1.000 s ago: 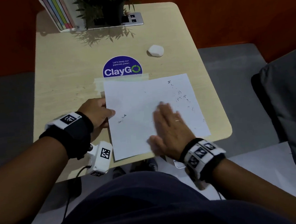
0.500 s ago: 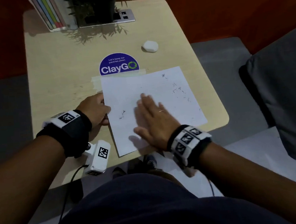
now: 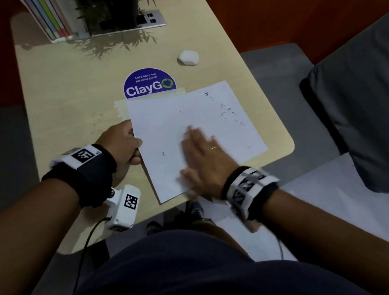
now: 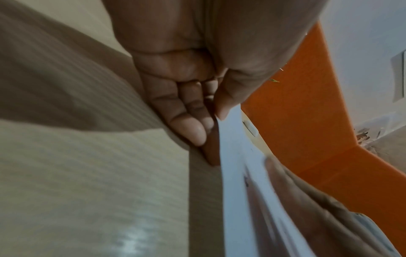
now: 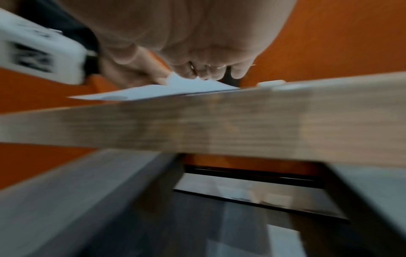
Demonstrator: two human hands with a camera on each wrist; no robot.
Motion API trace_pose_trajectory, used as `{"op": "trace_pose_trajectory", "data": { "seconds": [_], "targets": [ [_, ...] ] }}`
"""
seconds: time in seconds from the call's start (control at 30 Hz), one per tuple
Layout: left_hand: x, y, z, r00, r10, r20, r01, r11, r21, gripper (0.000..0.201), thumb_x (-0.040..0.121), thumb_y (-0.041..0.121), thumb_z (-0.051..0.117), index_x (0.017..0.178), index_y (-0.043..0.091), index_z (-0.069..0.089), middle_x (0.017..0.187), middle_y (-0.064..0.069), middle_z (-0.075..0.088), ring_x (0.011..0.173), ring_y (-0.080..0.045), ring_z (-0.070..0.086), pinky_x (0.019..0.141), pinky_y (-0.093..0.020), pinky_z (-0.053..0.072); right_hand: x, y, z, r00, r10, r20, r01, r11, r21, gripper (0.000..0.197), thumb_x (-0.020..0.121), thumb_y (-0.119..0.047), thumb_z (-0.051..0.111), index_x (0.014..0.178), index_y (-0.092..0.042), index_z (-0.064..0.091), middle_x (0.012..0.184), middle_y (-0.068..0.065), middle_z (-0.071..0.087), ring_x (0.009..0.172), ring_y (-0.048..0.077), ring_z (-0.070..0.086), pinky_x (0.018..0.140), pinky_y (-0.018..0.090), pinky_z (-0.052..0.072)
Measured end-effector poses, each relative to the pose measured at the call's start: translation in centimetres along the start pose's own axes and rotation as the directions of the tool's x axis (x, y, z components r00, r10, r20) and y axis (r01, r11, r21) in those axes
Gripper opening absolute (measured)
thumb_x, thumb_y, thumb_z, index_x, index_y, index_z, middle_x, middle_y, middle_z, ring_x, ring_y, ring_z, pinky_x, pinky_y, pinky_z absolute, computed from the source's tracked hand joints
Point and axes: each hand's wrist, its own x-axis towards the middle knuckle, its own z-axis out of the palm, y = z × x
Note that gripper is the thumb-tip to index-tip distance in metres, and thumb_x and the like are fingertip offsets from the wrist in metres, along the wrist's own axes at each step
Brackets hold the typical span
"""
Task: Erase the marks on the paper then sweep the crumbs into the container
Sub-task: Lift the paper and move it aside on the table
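Observation:
A white paper lies on the wooden table, taped along its far edge. Dark eraser crumbs dot its far right part, and one speck lies near the left. My left hand pinches the paper's left edge between thumb and fingers. My right hand lies flat on the paper's near middle, fingers straight and motion-blurred. The white eraser rests on the table beyond the paper, apart from both hands. I see no container for certain.
A purple ClayGo sticker sits just beyond the paper. Books and a potted plant stand at the far edge. A grey cushion is off to the right. The paper's near corner overhangs the table edge.
My right hand has slid left across the paper, staying flat. The small crumb cluster near the paper's left has thinned to one speck. My left hand still holds the edge.

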Motion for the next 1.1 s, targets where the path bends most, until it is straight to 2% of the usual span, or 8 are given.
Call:
{"op": "trace_pose_trajectory", "data": {
  "seconds": [0.1, 0.27, 0.37, 0.53, 0.67, 0.8, 0.97, 1.1],
  "targets": [
    [0.1, 0.0, 0.0, 1.000, 0.009, 0.007, -0.009, 1.000, -0.001, 0.023, 0.096, -0.002, 0.047, 0.109, 0.015, 0.056, 0.071, -0.011, 0.056, 0.067, -0.029, 0.057, 0.077, -0.044, 0.056, 0.4, -5.0, 2.1, 0.982, -0.151, 0.111, 0.156, 0.987, -0.040, 0.076, 0.095, -0.053, 0.029, 0.151, -0.009, 0.002, 0.160, 0.007, -0.009, 0.147, 0.022, -0.009, 0.117, 0.041, -0.001],
    [0.3, -0.4, -0.5, 0.999, 0.015, 0.037, -0.016, 1.000, 0.017, 0.022, 0.096, -0.002, 0.048, 0.106, 0.016, 0.056, 0.071, -0.010, 0.053, 0.068, -0.028, 0.058, 0.076, -0.043, 0.056, -0.5, 0.2, 2.7, 0.997, 0.072, 0.034, -0.071, 0.997, -0.038, 0.075, 0.096, -0.052, 0.026, 0.151, -0.011, -0.003, 0.159, 0.006, -0.014, 0.146, 0.020, -0.014, 0.119, 0.042, -0.004],
    [-0.1, -0.5, -0.4, 0.998, 0.007, 0.068, -0.005, 0.999, -0.033, 0.019, 0.094, -0.002, 0.049, 0.104, 0.013, 0.055, 0.072, -0.012, 0.065, 0.061, -0.024, 0.065, 0.060, -0.032, 0.055, -1.8, 4.3, 2.3, 0.973, 0.230, -0.018, -0.230, 0.973, -0.012, 0.077, 0.092, -0.053, 0.021, 0.151, -0.010, -0.003, 0.159, 0.007, -0.013, 0.144, 0.016, -0.017, 0.117, 0.040, -0.006],
    [-1.6, -1.0, 1.4, 0.982, 0.018, 0.190, 0.000, 0.995, -0.097, 0.037, 0.088, -0.006, 0.061, 0.116, 0.016, 0.051, 0.073, -0.012, 0.067, 0.065, -0.023, 0.070, 0.051, -0.024, 0.055, -1.7, 4.7, 2.1, 0.960, 0.278, 0.018, -0.278, 0.961, -0.007, 0.080, 0.090, -0.058, 0.009, 0.150, -0.009, -0.008, 0.158, 0.006, -0.019, 0.139, 0.012, -0.025, 0.116, 0.038, -0.011],
    [-1.6, -1.1, 2.2, 0.987, 0.058, 0.150, -0.053, 0.998, -0.040, 0.043, 0.088, -0.009, 0.059, 0.117, 0.021, 0.051, 0.068, -0.012, 0.061, 0.060, -0.023, 0.066, 0.050, -0.025, 0.055, -1.6, 0.4, 1.8, 0.996, 0.079, -0.039, -0.079, 0.997, -0.004, 0.084, 0.087, -0.060, 0.010, 0.151, -0.007, 0.006, 0.159, 0.011, -0.009, 0.146, 0.023, -0.012, 0.115, 0.043, -0.004],
    [-1.2, -1.6, 1.5, 0.985, 0.067, 0.156, -0.067, 0.998, -0.009, 0.044, 0.088, -0.009, 0.059, 0.120, 0.020, 0.051, 0.059, -0.007, 0.061, 0.062, -0.030, 0.068, 0.054, -0.032, 0.054, -1.3, -3.1, 3.1, 0.995, -0.071, 0.070, 0.075, 0.995, -0.066, 0.080, 0.090, -0.058, 0.015, 0.151, -0.008, 0.002, 0.159, 0.009, -0.009, 0.147, 0.022, -0.011, 0.116, 0.042, -0.006],
    [-1.6, -2.0, 0.6, 0.979, 0.077, 0.191, -0.078, 0.997, -0.005, 0.037, 0.090, -0.006, 0.059, 0.119, 0.016, 0.052, 0.057, -0.005, 0.064, 0.074, -0.039, 0.070, 0.064, -0.037, 0.052, -1.7, 3.6, 2.8, 0.978, 0.204, -0.034, -0.204, 0.979, 0.002, 0.074, 0.096, -0.051, 0.025, 0.151, -0.012, -0.006, 0.158, 0.005, -0.017, 0.141, 0.014, -0.022, 0.118, 0.042, -0.007],
    [-2.2, -1.7, 0.4, 0.978, 0.080, 0.194, -0.082, 0.997, 0.003, 0.034, 0.090, -0.005, 0.059, 0.110, 0.021, 0.054, 0.056, -0.004, 0.062, 0.072, -0.035, 0.071, 0.061, -0.035, 0.052, -2.7, 9.0, 0.2, 0.878, 0.479, -0.012, -0.477, 0.876, 0.076, 0.074, 0.095, -0.050, 0.021, 0.150, -0.009, -0.007, 0.158, 0.007, -0.017, 0.145, 0.018, -0.017, 0.119, 0.041, -0.007]
  ]
}}
